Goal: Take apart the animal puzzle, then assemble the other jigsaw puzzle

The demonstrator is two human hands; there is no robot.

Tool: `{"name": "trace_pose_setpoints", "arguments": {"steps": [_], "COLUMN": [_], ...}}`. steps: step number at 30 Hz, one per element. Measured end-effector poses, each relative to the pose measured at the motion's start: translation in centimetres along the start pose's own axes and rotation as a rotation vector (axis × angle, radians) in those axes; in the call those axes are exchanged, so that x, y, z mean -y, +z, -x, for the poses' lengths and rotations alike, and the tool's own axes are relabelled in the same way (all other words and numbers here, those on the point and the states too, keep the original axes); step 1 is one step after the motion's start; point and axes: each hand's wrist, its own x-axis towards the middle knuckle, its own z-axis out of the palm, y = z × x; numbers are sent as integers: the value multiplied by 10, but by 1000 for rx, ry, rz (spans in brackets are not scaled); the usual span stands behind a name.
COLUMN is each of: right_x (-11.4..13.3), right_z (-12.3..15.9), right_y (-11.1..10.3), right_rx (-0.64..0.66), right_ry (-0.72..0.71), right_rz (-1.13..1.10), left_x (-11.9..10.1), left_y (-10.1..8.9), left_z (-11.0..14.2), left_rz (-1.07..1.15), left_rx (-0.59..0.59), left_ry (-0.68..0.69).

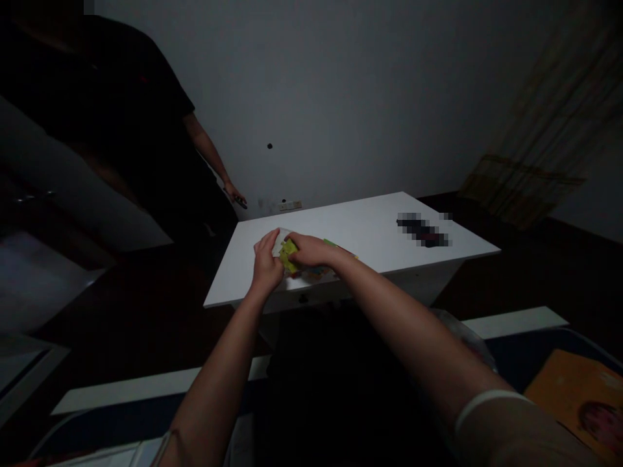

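Over the near left part of the white table (370, 217), my two hands meet around a small yellow-green piece (289, 256). A pale, partly see-through thing (281, 241), perhaps a bag or wrapper, shows behind it. My left hand (267, 261) is curled around the left side of this pale thing. From the right, my right hand (307, 250) grips the yellow-green piece with its thumb and fingers. Colourful flat pieces (335, 245) lie on the table, partly hidden under my right wrist. Dim light hides the finer details.
A dark, pixelated object (422, 230) lies on the table's right. Behind the left side stands a person in black (131, 117), holding a dark device (240, 202). Nearer me, an orange picture item (574, 395) is at lower right and papers (117, 454) at lower left.
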Motion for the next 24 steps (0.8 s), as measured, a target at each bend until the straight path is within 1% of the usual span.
{"name": "trace_pose_setpoints", "arguments": {"steps": [1, 2, 4, 6, 7, 8, 9, 10, 12, 14, 15, 18, 20, 21, 22, 24], "right_x": [0, 2, 10, 18, 21, 22, 22, 21, 14, 7, 5, 5, 10, 12, 13, 12], "right_z": [4, 8, 16, 22, 25, 28, 29, 31, 32, 30, 28, 18, 10, 5, 0, -10], "right_y": [-1, -2, 0, 6, 10, 14, 17, 20, 20, 16, 13, 7, 5, 4, 5, 8], "right_rx": [-29, -84, -263, -433, -482, -500, -489, -452, -329, -193, -134, -8, 16, 2, -33, -134], "right_ry": [23, 51, 108, 145, 150, 142, 117, 74, -42, -139, -163, -185, -239, -274, -292, -255], "right_rz": [-20, -36, -75, -153, -191, -216, -222, -204, -103, 66, 164, 435, 546, 577, 589, 582], "left_x": [1, 2, 0, -3, -5, -6, -7, -7, -6, -4, -3, -3, -6, -7, -9, -11], "left_y": [-1, -1, -1, 1, 2, 2, 3, 3, 2, 0, 0, 1, 4, 5, 6, 8], "left_z": [-1, -2, -4, -6, -7, -9, -10, -11, -13, -15, -15, -16, -17, -19, -20, -24], "left_rz": [8, 15, 35, 75, 105, 143, 185, 228, 306, 369, 395, 448, 459, 459, 454, 432], "left_rx": [2, 9, 28, 31, 23, 10, -3, -16, -24, -15, -10, 2, 14, 20, 19, 2], "left_ry": [-2, 1, 14, 17, 10, -1, -15, -31, -66, -95, -103, -93, -65, -51, -42, -42]}}
